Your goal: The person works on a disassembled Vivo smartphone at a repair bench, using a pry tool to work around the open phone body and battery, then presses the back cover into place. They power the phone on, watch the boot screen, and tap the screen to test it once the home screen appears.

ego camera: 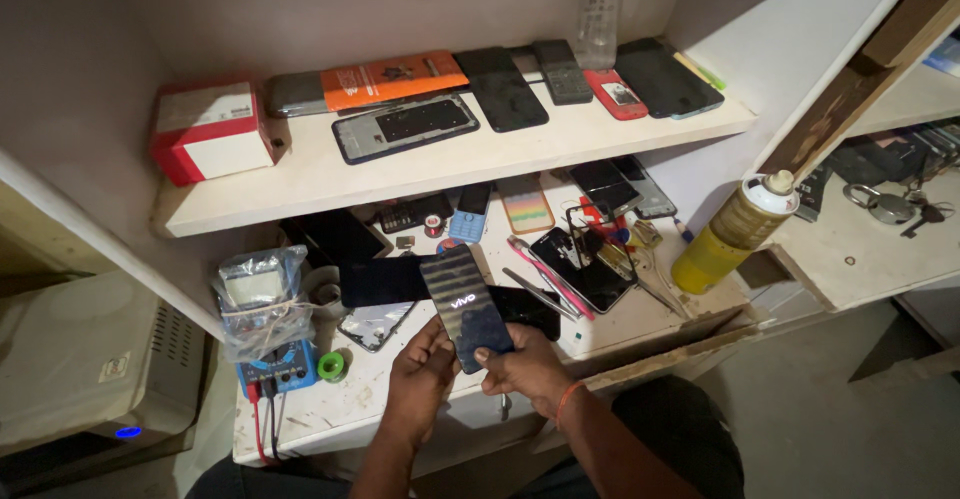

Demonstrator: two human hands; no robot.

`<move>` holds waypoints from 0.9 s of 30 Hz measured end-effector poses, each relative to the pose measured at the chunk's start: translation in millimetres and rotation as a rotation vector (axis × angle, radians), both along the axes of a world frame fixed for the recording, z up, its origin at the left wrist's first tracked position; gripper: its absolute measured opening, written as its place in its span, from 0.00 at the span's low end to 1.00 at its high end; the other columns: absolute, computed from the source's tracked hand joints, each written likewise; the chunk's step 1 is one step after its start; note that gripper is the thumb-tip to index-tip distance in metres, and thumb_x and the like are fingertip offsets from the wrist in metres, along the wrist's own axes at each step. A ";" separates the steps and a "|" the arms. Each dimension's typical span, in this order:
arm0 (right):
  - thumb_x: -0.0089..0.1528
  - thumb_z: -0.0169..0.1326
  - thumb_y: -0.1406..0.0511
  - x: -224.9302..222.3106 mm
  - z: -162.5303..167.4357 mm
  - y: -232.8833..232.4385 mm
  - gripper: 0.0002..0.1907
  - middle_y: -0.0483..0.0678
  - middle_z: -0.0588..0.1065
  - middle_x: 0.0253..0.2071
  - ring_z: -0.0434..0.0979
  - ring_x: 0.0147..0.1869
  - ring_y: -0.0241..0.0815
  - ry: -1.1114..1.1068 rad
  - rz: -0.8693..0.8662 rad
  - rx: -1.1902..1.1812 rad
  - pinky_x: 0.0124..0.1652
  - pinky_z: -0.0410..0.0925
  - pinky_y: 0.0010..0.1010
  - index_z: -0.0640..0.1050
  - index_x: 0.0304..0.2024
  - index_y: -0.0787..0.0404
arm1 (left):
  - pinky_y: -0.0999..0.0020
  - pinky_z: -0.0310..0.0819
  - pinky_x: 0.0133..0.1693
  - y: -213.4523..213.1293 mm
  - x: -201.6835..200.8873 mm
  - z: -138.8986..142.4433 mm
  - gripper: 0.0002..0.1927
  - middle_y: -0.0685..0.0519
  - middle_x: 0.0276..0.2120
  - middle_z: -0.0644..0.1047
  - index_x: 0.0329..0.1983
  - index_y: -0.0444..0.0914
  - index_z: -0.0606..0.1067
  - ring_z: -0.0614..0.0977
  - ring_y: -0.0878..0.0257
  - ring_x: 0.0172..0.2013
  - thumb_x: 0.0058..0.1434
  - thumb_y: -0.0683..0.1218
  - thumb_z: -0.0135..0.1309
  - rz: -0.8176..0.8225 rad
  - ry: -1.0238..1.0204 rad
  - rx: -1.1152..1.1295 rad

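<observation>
1. Both hands gripped a dark smartphone (465,306) with a lit screen; it was held tilted just above the front edge of the white workbench (340,409).
2. The left hand (422,371) closed round the phone's lower left edge, fingers curled against its side.
3. The right hand (527,369) pinched the lower right corner, thumb pressed on the glass; an orange band sat on that wrist.
4. Just behind the phone lay other dark handsets and a loose black panel (385,280), touching or overlapping one another.
5. To the left stood a blue multimeter (275,364) under a plastic-wrapped device, with a green tape roll (331,365) beside it.
6. To the right, tweezers (535,294) and a pink tool lay near more phones, and a yellow spray can (735,231) stood upright.
7. The upper shelf (450,159) carried a red box (208,131), an orange package and several phones.
</observation>
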State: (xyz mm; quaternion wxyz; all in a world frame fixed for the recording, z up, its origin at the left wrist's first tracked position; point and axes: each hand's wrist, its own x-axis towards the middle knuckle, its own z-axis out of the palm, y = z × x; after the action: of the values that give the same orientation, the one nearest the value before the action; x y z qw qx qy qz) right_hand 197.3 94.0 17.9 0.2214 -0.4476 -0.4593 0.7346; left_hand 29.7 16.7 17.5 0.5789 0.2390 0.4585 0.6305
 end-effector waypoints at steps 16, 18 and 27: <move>0.60 0.63 0.66 1.5 -10.7 1.2 0.09 0.45 0.79 0.31 0.79 0.26 0.34 0.072 0.006 0.022 0.29 0.77 0.30 0.80 0.42 0.62 | 0.68 0.75 0.51 1.1 4.0 5.3 0.25 0.49 0.51 0.80 0.68 0.34 0.68 0.80 0.63 0.47 0.67 0.38 0.44 0.015 -0.022 0.037; 0.61 0.63 0.66 1.4 -10.0 1.6 0.10 0.46 0.78 0.30 0.79 0.26 0.34 0.063 0.010 0.039 0.29 0.77 0.29 0.80 0.43 0.62 | 0.67 0.76 0.52 1.6 3.7 4.8 0.25 0.50 0.50 0.80 0.68 0.35 0.68 0.81 0.63 0.47 0.67 0.38 0.44 0.027 0.000 -0.009; 0.61 0.62 0.66 1.6 -4.3 0.5 0.10 0.46 0.79 0.31 0.79 0.27 0.34 0.044 0.015 0.037 0.29 0.77 0.28 0.80 0.43 0.63 | 0.69 0.74 0.50 1.5 2.3 0.2 0.25 0.49 0.47 0.79 0.69 0.35 0.70 0.79 0.64 0.45 0.68 0.37 0.45 0.005 0.014 0.012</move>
State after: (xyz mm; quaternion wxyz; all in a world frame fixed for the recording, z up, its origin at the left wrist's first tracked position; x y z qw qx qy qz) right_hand 198.9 94.6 13.6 0.2341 -0.4235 -0.4713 0.7374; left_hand 32.0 18.2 17.7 0.5727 0.2458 0.4591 0.6331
